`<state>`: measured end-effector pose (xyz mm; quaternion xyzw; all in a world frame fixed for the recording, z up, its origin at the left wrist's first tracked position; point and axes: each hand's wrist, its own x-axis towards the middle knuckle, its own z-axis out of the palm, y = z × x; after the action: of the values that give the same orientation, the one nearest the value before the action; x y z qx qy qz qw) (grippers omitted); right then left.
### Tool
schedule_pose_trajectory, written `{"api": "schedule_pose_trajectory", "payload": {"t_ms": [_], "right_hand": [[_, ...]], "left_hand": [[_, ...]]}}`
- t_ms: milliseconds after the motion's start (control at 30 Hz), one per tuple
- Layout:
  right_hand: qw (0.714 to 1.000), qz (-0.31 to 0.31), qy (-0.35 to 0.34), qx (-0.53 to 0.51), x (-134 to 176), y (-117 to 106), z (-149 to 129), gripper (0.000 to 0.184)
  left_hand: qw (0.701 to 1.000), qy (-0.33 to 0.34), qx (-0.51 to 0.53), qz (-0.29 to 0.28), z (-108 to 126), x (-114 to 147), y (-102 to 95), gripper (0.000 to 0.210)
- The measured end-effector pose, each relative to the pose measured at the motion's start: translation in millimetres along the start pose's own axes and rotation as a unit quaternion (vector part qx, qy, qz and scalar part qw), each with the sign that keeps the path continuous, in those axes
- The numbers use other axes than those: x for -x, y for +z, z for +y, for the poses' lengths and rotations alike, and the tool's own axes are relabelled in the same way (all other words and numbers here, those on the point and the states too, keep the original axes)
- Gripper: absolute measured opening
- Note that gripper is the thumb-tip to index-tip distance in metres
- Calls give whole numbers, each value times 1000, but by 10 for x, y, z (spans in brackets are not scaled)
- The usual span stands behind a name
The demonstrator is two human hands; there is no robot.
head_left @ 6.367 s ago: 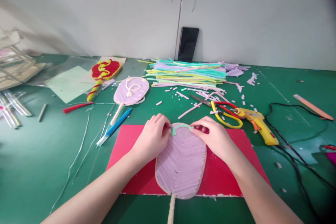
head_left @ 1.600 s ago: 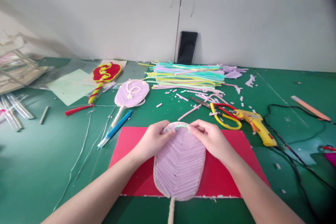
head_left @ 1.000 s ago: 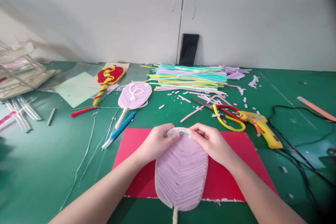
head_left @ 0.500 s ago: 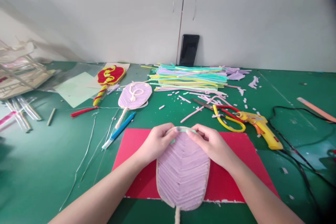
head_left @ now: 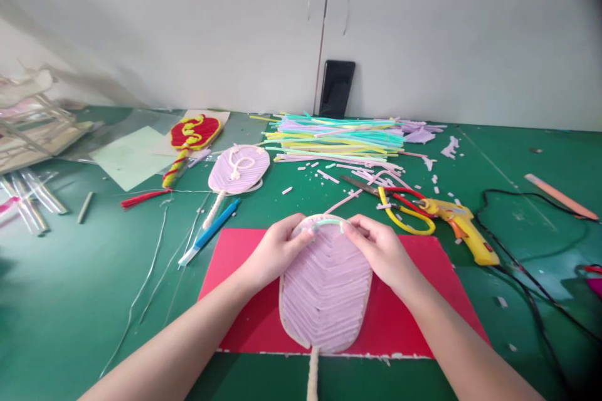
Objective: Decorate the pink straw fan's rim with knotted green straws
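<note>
A lilac hand fan (head_left: 325,288), covered in slanting rows that look like pipe cleaners, lies over a red sheet (head_left: 414,319) with its cream twisted handle (head_left: 313,376) pointing toward me. At the fan's upper left edge, my left hand (head_left: 277,250) is closed, thumb on the face and fingers behind. My right hand (head_left: 379,247) pinches the upper right edge the same way. Between the two thumbs a short pale green pipe cleaner (head_left: 329,222) curves along the top rim, its ends at the thumb tips. Fingers behind the fan are hidden.
Behind lie a pile of coloured pipe cleaners (head_left: 338,138), scissors (head_left: 407,210), a yellow glue gun (head_left: 465,232) with a black cord, and many scraps. A blue pen-like tool (head_left: 211,232), a smaller lilac fan (head_left: 239,169) and a red-yellow fan (head_left: 195,133) lie left. A phone (head_left: 337,89) leans on the cabinet.
The fan has shifted slightly up and away from me, with more of its handle showing. The pale green pipe cleaner now stands out more clearly between my thumbs. Both hands keep their hold.
</note>
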<state>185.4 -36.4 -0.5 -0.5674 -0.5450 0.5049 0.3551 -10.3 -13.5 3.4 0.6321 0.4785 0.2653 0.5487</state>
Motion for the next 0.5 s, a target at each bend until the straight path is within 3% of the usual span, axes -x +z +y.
{"api": "schedule_pose_trajectory", "payload": {"t_ms": [500], "right_hand": [[999,45,-15,-25,-4,-1,-4,39]], "left_hand": [[1000,-1,-29,0,9,20,-7,32]]}}
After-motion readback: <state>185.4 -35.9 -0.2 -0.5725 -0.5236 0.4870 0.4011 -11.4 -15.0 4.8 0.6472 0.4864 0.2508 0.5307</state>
